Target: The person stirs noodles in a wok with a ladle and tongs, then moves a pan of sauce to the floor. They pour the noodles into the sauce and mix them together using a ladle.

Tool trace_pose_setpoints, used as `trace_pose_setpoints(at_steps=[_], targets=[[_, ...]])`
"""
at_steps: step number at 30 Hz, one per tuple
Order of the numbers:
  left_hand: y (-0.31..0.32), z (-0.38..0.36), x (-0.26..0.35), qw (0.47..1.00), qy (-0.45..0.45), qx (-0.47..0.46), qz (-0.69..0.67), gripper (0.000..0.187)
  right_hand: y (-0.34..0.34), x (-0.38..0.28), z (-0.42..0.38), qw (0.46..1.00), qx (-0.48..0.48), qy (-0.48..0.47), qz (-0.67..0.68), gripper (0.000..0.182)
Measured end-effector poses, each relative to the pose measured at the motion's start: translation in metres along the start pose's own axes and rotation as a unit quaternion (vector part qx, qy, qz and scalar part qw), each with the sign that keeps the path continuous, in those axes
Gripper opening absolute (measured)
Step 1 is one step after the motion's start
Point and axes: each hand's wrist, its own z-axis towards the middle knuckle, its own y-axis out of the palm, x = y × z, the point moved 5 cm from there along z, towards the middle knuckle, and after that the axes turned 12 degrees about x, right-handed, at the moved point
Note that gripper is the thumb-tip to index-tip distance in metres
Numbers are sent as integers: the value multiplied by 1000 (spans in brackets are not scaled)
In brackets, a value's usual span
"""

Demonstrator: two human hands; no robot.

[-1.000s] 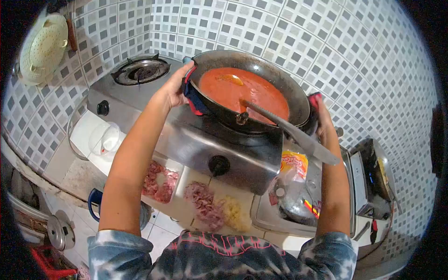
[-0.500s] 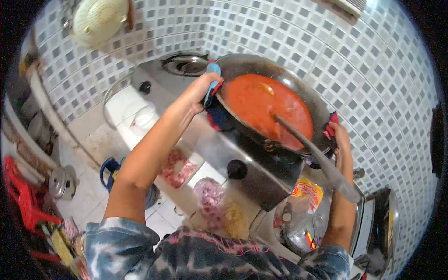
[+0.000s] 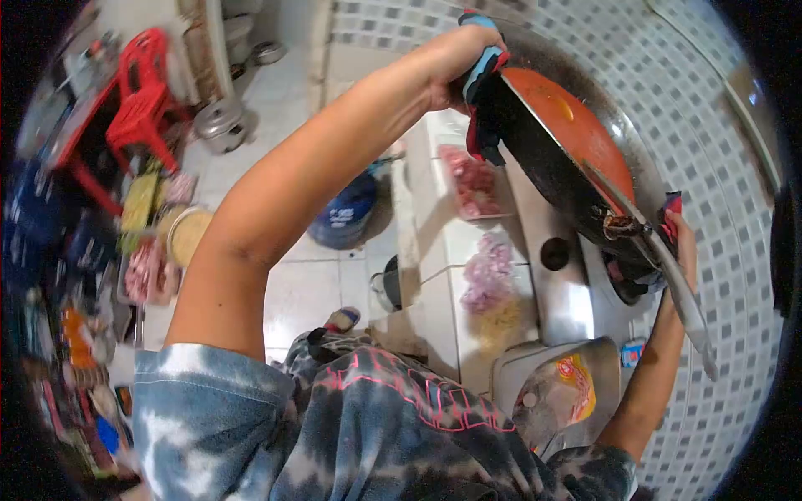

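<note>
A large black wok (image 3: 535, 150) of orange-red sauce (image 3: 581, 125) is tilted in the air between my hands, above the stove. My left hand (image 3: 458, 60) is closed on its far left rim through a blue, red and black cloth (image 3: 484, 79). My right hand (image 3: 685, 244) grips the near right side through a red and dark cloth (image 3: 671, 213); its fingers are partly hidden. A long metal utensil (image 3: 683, 305) rests in the sauce, its handle jutting over the rim above my right forearm. Its head is hidden by the sauce.
Beneath the wok is a steel stove (image 3: 568, 305). On the white tiled counter are a tray of raw meat (image 3: 476, 184), chopped onion (image 3: 489, 275) and a yellowish chopped heap (image 3: 499, 324). A sink (image 3: 510, 367) holds a yellow packet (image 3: 576, 388). A red chair (image 3: 142, 104) stands at the left.
Both hands have lifted and tilted the wok, and the sauce has shifted within it. The view has turned left, bringing in more floor and the red chair.
</note>
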Motion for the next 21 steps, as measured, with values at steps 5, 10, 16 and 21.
trace_pose_setpoints(at_steps=[5, 10, 16, 21], targets=[[-82, -54, 8, 991, 49, 114, -57, 15, 90, -14, -8, 993, -119, 14, -13, 15], [-146, -163, 21, 973, 50, 218, -65, 12, 191, -22, -48, 972, -235, -15, 6, 12], [-255, -278, 9, 935, 162, 313, -32, 23, 312, -32, -146, 940, -333, -76, -20, 13], [-310, -397, -30, 849, 199, 486, -55, 14, 370, -12, -283, 904, -412, -115, 1, 13]])
